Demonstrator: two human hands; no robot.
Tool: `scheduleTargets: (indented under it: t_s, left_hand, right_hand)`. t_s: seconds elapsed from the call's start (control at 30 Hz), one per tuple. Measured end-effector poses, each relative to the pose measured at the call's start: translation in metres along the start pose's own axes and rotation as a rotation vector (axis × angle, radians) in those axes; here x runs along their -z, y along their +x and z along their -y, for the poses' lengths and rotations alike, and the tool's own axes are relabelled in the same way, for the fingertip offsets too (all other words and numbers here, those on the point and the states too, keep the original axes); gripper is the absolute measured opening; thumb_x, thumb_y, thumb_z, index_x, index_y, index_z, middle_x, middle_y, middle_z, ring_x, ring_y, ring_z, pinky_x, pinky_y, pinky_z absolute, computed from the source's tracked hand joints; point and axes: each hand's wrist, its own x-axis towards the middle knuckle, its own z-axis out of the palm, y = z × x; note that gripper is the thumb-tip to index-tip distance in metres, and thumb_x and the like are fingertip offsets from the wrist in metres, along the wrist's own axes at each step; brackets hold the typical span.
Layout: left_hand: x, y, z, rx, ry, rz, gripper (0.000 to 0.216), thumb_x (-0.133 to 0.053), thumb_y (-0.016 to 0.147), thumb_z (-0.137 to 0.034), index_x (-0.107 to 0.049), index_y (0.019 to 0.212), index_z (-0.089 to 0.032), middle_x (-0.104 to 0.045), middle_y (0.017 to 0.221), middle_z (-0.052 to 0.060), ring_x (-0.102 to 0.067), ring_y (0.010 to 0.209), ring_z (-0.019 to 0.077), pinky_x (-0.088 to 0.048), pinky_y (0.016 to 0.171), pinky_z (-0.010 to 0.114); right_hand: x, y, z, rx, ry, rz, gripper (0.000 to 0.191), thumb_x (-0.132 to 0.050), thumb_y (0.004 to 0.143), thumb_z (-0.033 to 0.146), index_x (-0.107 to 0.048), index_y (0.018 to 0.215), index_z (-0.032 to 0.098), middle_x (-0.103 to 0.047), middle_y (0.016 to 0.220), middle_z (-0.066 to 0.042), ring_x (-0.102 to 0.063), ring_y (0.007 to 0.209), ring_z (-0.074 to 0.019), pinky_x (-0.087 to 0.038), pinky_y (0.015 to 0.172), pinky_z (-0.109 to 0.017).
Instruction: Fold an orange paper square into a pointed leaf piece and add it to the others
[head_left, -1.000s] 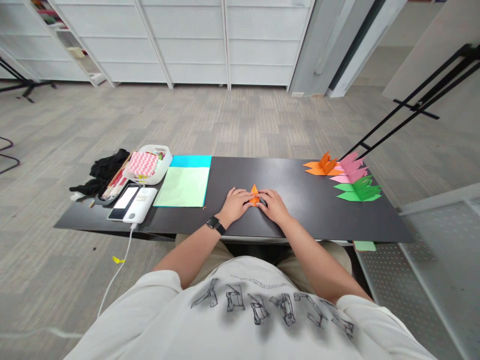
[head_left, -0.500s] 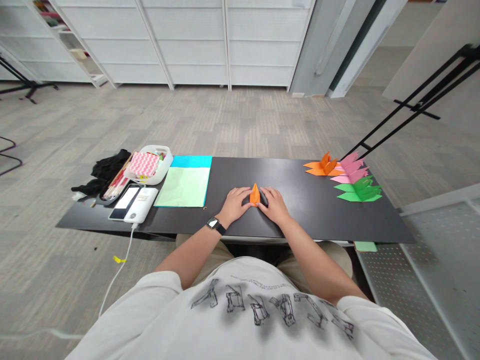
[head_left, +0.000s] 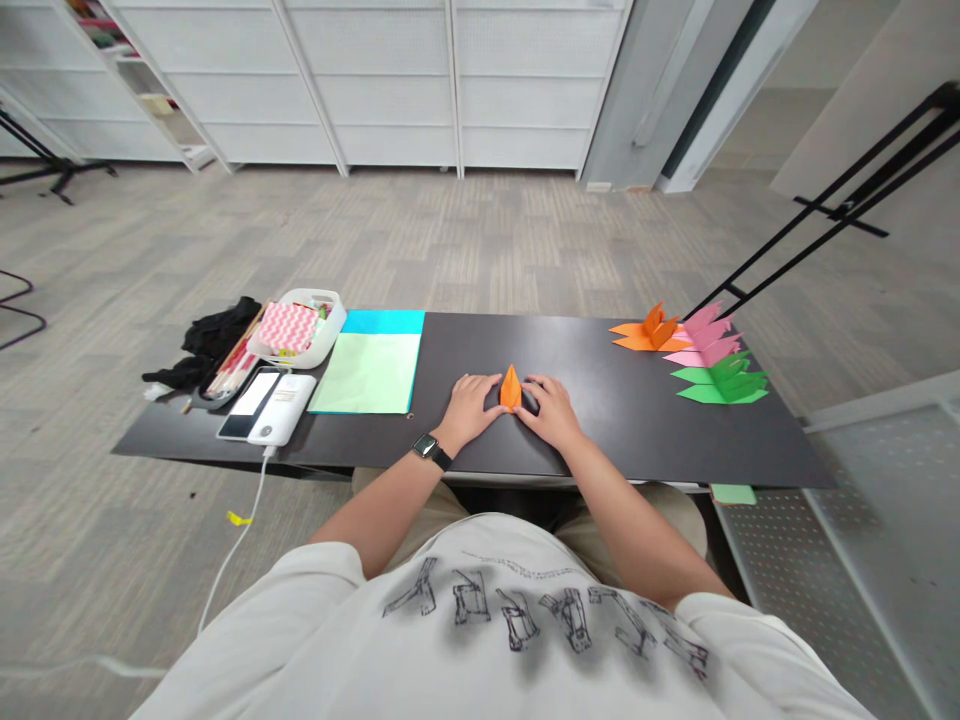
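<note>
A small orange folded paper piece [head_left: 510, 388], narrow and pointed away from me, lies on the black table [head_left: 615, 430] between my hands. My left hand [head_left: 471, 405], a watch on its wrist, rests flat on the table with its fingertips against the paper's left edge. My right hand [head_left: 551, 408] lies at the paper's right edge, fingers curled slightly and pressing on it. Neither hand lifts the paper off the table.
Light green [head_left: 367, 373] and blue sheets [head_left: 382, 321] lie left of my hands. Further left are a white basket of patterned paper [head_left: 298, 328], a phone and power bank [head_left: 268, 406], and black cloth [head_left: 214, 340]. Orange [head_left: 649, 330], pink [head_left: 705, 340] and green [head_left: 724, 380] folded pieces stand at the right.
One second ago my hands covered the orange paper more closely; its folded sides have since been brought together, so it now shows as a narrow pointed shape with my fingers at its edges.
</note>
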Motion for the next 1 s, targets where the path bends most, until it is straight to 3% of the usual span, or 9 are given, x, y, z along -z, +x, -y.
scheduleTargets:
  t_s: [0.4,0.7,0.83,1.0]
  left_hand:
    - [0.004,-0.001,-0.003,-0.051,-0.098,0.001,0.075,-0.081,0.094,-0.031,-0.045,0.160,-0.026,-0.075,0.139,0.008,-0.067,0.134,0.0283,-0.038,0.128,0.054]
    - [0.009,-0.002,-0.006,-0.122,-0.145,-0.048,0.059,-0.056,0.092,-0.005,-0.056,0.148,-0.022,-0.076,0.135,0.009,-0.068,0.127,0.0257,-0.047,0.122,0.049]
    - [0.012,-0.003,-0.008,-0.123,-0.147,-0.041,0.043,-0.054,0.096,-0.009,-0.066,0.134,-0.022,-0.077,0.131,0.009,-0.070,0.122,0.0253,-0.046,0.124,0.050]
    - [0.008,-0.001,-0.007,-0.116,-0.125,-0.021,0.030,-0.069,0.099,-0.026,-0.070,0.128,-0.022,-0.079,0.121,0.009,-0.072,0.112,0.0268,-0.048,0.121,0.053]
  right_hand:
    - [0.008,0.001,0.005,0.036,0.131,0.013,0.023,-0.068,0.092,0.029,-0.066,0.115,0.030,-0.076,0.127,-0.007,-0.068,0.124,-0.0313,-0.035,0.125,-0.068]
    - [0.011,0.000,0.010,0.077,0.108,-0.013,0.018,-0.062,0.095,0.023,-0.067,0.110,0.031,-0.079,0.118,-0.004,-0.072,0.114,-0.0276,-0.039,0.126,-0.060]
    - [0.011,-0.001,0.010,0.104,0.103,-0.027,0.020,-0.061,0.095,0.021,-0.067,0.111,0.030,-0.079,0.117,-0.005,-0.072,0.114,-0.0279,-0.041,0.124,-0.060]
    - [0.009,-0.002,0.009,0.109,0.129,-0.051,0.035,-0.054,0.087,0.010,-0.066,0.114,0.029,-0.079,0.116,-0.005,-0.072,0.113,-0.0278,-0.044,0.122,-0.059]
